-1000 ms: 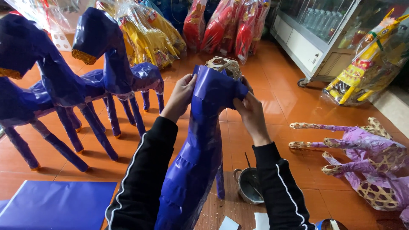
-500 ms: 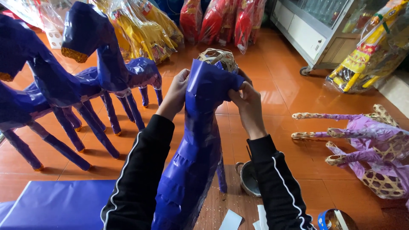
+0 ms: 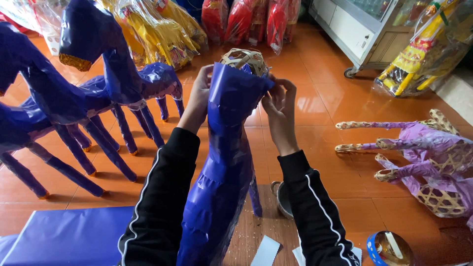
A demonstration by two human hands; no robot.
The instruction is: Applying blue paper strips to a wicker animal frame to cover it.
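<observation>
A tall horse figure wrapped in blue paper (image 3: 224, 162) rises between my arms, its woven bamboo head (image 3: 245, 60) bare at the top. My left hand (image 3: 198, 98) presses the left edge of the blue paper against the neck. On the right side my right hand (image 3: 279, 106) pinches the paper's upper edge just under the bamboo head. Both sleeves are black with a white stripe.
Two finished blue paper horses (image 3: 98, 93) stand at left. A purple half-covered bamboo horse (image 3: 433, 157) lies at right. A blue paper sheet (image 3: 64, 236) lies on the tiled floor at the lower left, with a metal pot (image 3: 282, 199), a tape roll (image 3: 387, 249) and wrapped figures (image 3: 162, 29) around.
Both hands have slid upward along the neck, pulling the blue paper higher toward the bamboo head. The view has tilted down slightly.
</observation>
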